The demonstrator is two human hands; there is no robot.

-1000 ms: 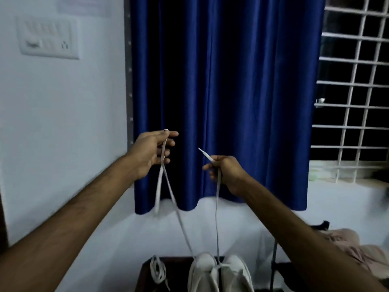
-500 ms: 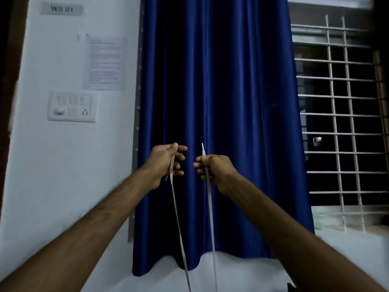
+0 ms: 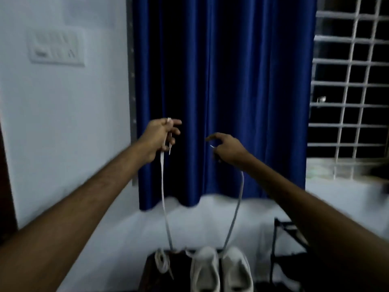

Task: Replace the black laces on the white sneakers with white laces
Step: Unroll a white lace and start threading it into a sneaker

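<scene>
While left hand (image 3: 162, 135) and right hand (image 3: 228, 148) pinch its ends, flat white lace (image 3: 163, 190), hanging to white sneakers (image 3: 221, 268).

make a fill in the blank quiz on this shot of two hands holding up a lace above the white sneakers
The flat shoelace held up by the left hand and the right hand is ___ in colour.
The fabric curtain behind the hands is dark ___.
A loose coiled lace lies to the ___ of the pair of white sneakers.
The white metal window grille is to the ___ of the curtain.
Missing words: white; blue; left; right.
</scene>
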